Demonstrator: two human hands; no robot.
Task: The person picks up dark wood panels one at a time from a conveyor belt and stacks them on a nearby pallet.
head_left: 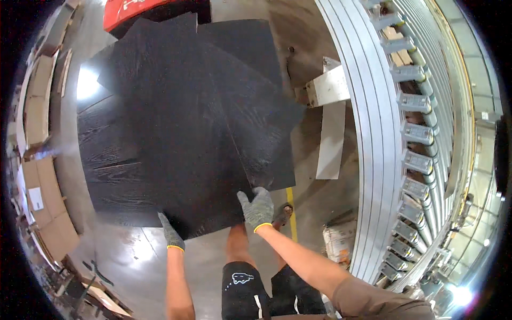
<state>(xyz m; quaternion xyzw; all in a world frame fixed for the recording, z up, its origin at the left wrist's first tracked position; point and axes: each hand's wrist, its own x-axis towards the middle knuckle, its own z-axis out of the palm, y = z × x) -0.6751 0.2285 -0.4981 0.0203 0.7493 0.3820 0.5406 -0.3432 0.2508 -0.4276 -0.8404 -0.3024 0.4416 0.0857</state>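
A pile of large black wood-grain panels (176,122) lies in front of me, the sheets turned at different angles to each other. My left hand (172,234), in a grey knit glove with a yellow cuff, is closed on the near left edge of the top panel. Its thumb side shows, while the other fingers are hidden beneath the sheet. At the near right corner of that panel, my right hand (258,209), gloved the same way, grips the edge. The thumb stands apart from the fingers, whose tips are partly hidden.
On the right runs a long grey roller conveyor (368,133) with metal brackets. A white beam end (328,86) juts toward the pile. Flattened cardboard (50,197) lies at left. A red machine (136,10) stands beyond the panels. A yellow line (292,224) marks the floor.
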